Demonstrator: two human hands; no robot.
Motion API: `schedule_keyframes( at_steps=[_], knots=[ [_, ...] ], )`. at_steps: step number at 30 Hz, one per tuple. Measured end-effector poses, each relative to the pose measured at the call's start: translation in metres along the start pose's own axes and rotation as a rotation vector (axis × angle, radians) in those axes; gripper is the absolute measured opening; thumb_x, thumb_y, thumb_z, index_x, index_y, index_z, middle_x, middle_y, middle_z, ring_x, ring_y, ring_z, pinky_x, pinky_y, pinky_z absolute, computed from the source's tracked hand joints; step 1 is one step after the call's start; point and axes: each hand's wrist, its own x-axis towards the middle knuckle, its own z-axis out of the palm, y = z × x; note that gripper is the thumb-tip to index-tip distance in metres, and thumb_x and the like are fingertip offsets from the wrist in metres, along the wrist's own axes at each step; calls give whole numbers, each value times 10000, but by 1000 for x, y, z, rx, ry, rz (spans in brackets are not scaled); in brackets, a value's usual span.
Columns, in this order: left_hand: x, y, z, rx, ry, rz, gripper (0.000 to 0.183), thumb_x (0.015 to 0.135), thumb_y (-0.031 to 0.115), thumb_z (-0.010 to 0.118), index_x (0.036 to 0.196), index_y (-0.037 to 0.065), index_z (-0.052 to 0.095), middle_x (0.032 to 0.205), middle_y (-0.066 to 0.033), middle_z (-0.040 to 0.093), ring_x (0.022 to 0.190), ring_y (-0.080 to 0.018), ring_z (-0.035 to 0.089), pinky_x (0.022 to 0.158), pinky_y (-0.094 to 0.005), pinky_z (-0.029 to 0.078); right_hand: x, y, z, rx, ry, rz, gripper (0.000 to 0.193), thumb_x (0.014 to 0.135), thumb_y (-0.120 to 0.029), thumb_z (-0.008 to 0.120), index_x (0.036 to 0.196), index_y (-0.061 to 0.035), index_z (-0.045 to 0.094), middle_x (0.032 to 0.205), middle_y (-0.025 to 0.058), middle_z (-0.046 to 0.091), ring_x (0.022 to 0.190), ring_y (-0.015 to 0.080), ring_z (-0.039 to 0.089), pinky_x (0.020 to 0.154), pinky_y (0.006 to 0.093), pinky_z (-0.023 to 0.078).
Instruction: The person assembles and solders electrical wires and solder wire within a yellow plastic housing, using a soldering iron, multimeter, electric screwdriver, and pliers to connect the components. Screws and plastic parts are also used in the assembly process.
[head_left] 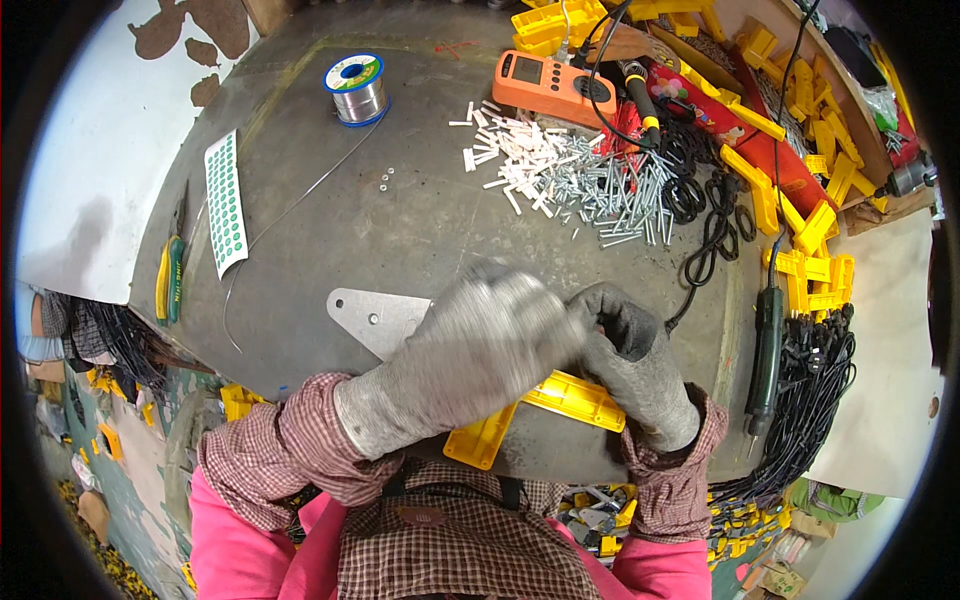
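My left hand (470,340), in a grey knit glove, is smeared by motion, so its fingers cannot be read. It reaches across toward my right hand (640,355), also gloved, whose fingers are curled closed. What they hold is hidden. A black cord (688,303) runs up to the outer side of my right hand; whether it is gripped does not show. Beneath the hands lie yellow plastic casing pieces (578,400), (480,438) at the table's near edge. A flat grey metal plate (375,318) with holes lies partly under my left hand.
White plastic pieces (515,160) and screws (625,195) are heaped beside an orange meter (550,85). Solder wire trails from its spool (358,95). Pliers (170,280) and a sticker sheet (225,205) lie left. An electric screwdriver (767,350) hangs right, near bundled black cords (820,390).
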Motion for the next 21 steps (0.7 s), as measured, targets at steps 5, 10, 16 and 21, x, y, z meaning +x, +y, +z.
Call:
schedule_keyframes(
  at_steps=[5, 10, 16, 21],
  knots=[
    [-3, -7, -9, -145, -56, 83, 318, 770, 168, 704, 1052, 83, 583, 942, -46, 584, 922, -191, 588, 833, -328, 510, 5, 6, 8, -161, -66, -153, 121, 954, -145, 551, 945, -24, 559, 857, -9, 554, 786, 45, 472, 687, 238, 429],
    [-5, -8, -11, -1444, -124, -730, 356, 875, 153, 713, 1147, 21, 524, 983, -22, 595, 963, -93, 552, 845, -257, 472, 2, 9, 10, -337, -14, -502, 91, 937, -87, 550, 1004, -26, 561, 875, 10, 573, 782, 61, 514, 681, 227, 437],
    [-13, -11, -10, -248, 66, -6, 278, 800, 8, 663, 1032, 54, 517, 906, -121, 621, 920, -317, 639, 821, -384, 519, -2, 2, 11, -163, -50, -235, 91, 925, -40, 554, 1015, -22, 553, 874, 20, 579, 776, 64, 522, 677, 237, 446],
    [-21, -9, -9, -918, 18, -349, 215, 866, 147, 662, 1041, 49, 587, 1207, -130, 540, 1106, -270, 567, 973, -386, 429, -6, -2, 12, -471, -57, -539, 128, 830, 33, 601, 939, -26, 569, 846, 76, 597, 733, 146, 580, 655, 289, 480]
  ],
)
